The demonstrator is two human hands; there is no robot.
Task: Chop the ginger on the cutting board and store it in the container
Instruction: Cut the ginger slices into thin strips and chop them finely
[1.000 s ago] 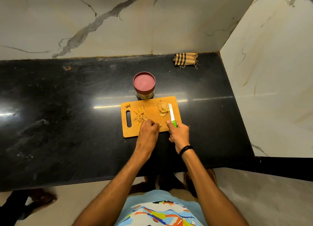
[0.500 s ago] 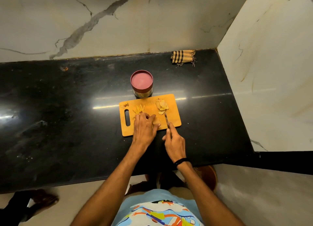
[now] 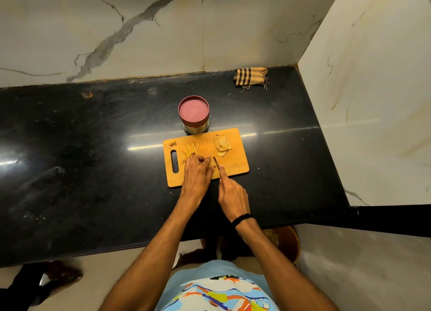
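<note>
At frame centre, the left hand's (image 3: 197, 176) fingers (image 3: 203, 162) curl over a ginger piece (image 3: 211, 163) on the cutting board (image 3: 234, 167). The right hand's (image 3: 231, 191) fingers clamp the knife (image 3: 216, 163). Ginger strips (image 3: 190, 151) and ginger slices (image 3: 222, 144) lie above. The lidded container (image 3: 193, 114) stands just above the board on the worktop (image 3: 93, 147).

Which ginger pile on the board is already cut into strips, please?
The strip pile just beyond the left hand; the slice pile, farther right, is flat rounds.

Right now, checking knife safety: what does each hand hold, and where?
Right hand grips the knife by its handle, forefinger along the blade's back. Left hand pins a ginger piece under its fingers.
</note>
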